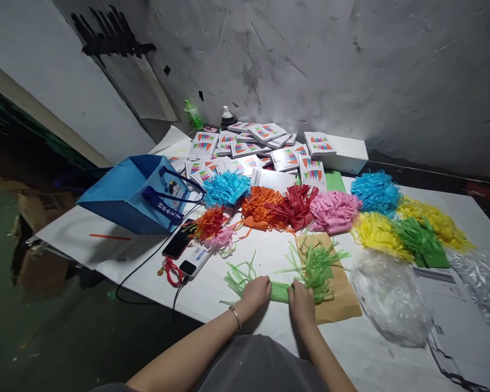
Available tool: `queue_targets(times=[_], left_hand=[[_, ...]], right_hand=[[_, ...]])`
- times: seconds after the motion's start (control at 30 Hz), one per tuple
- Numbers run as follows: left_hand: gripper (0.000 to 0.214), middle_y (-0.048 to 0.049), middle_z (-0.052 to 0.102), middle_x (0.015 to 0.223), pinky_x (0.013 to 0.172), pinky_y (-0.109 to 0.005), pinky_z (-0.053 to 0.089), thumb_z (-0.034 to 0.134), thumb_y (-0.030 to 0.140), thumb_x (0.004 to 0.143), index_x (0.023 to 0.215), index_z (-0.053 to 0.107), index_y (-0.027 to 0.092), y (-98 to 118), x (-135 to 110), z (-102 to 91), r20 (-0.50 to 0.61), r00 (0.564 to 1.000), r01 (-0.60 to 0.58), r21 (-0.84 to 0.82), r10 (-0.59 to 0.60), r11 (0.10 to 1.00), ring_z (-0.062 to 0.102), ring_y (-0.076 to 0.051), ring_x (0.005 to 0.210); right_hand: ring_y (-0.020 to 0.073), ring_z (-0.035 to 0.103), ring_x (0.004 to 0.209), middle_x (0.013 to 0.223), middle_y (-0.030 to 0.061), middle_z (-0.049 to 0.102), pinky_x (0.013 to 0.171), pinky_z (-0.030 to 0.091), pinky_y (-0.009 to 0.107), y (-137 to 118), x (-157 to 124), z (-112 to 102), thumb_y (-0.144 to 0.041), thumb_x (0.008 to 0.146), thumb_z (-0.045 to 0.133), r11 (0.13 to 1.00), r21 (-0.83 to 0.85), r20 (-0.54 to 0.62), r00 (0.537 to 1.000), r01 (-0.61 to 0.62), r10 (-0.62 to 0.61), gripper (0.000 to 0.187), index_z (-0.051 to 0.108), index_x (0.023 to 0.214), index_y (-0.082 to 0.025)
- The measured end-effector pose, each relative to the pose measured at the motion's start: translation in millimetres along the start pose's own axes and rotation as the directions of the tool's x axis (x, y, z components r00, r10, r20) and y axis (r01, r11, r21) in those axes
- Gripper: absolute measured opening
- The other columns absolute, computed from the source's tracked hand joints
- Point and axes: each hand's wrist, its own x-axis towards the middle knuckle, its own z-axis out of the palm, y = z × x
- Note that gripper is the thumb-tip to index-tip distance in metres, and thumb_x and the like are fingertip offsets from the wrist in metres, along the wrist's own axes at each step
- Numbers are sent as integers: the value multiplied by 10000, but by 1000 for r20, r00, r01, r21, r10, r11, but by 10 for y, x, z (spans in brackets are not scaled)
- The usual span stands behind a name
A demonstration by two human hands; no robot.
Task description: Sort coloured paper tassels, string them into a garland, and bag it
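A light green fringed tissue-paper tassel stretches sideways between my two hands, close to the table's front edge. My left hand, with a bracelet at the wrist, is closed on its left part, and green strips fan out past the knuckles. On the right part, my right hand grips with fingers curled. More green fringe spreads beyond it over a sheet of brown paper. The uncut middle band is flat between the fists. My fingertips are partly hidden by the paper and the backs of the hands.
Bundles of fringed paper, blue, orange, red, pink and yellow, line the table. Behind lie several printed packs. A blue bag and phones with cables are left; clear plastic is right.
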Motion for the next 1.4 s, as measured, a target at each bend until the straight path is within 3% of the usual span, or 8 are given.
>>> queue_targets(times=[0.23,0.37,0.47,0.57,0.9,1.1,1.23,1.4], left_hand=[[261,-110,698,852,721,-333,436,408,259,917,900,647,158,31,33,-62,13,1000,-9,57,9,998,657,-240,792],[326,-143,606,1204,975,-446,349,499,340,902,1180,559,181,-14,-126,-85,-76,987,-137,79,143,987,529,-297,1148],[379,-94,518,1338,1088,-511,177,600,360,864,1219,531,247,-125,-245,31,-194,867,-436,153,460,887,386,-294,1280],[113,-44,637,1092,1057,-479,205,563,218,901,998,619,236,-241,-268,180,-232,758,-566,231,610,791,478,-235,1137],[200,-54,614,912,885,-427,299,484,256,938,840,648,195,-183,-255,93,-258,906,-295,182,335,938,504,-228,927],[225,-106,599,901,826,-464,315,519,253,889,764,682,160,-53,-172,51,-301,934,-136,200,193,970,501,-286,918],[208,-112,603,895,817,-472,338,537,249,870,761,688,157,-30,-151,41,-300,936,-128,202,186,971,516,-302,924],[231,-118,589,1120,948,-514,307,615,343,840,999,655,181,-117,-221,59,-317,916,-192,196,247,962,495,-306,1059]], right_hand=[[212,561,1047,1016,43,681,1052,215,423,4,-234,-7,-283,903,540,950,119,-17,957,290,-290,165,620,1040,-240],[197,578,975,926,36,686,1049,207,434,1,-324,61,-168,921,474,951,134,-40,960,279,-276,168,625,963,-227],[203,575,965,903,41,677,1049,210,447,-32,-342,72,-185,920,476,957,140,-37,968,253,-250,148,619,915,-219],[212,558,1030,992,51,676,1059,201,447,-62,-362,71,-217,915,497,956,141,-24,966,257,-256,137,621,970,-233],[252,527,1041,1033,80,644,969,264,465,-29,-233,-58,-196,926,475,998,32,-2,999,53,-53,182,614,810,-214],[281,530,886,877,110,625,888,291,495,-102,-20,-111,-209,904,502,999,-40,6,1000,-17,17,165,627,796,-195],[279,507,1059,1062,99,632,991,226,502,-120,-72,-51,-227,886,547,995,7,7,995,100,-100,116,632,964,-224],[212,548,965,830,14,652,1022,204,445,-118,-164,52,-177,902,526,969,73,30,971,235,-238,149,616,802,-240]])
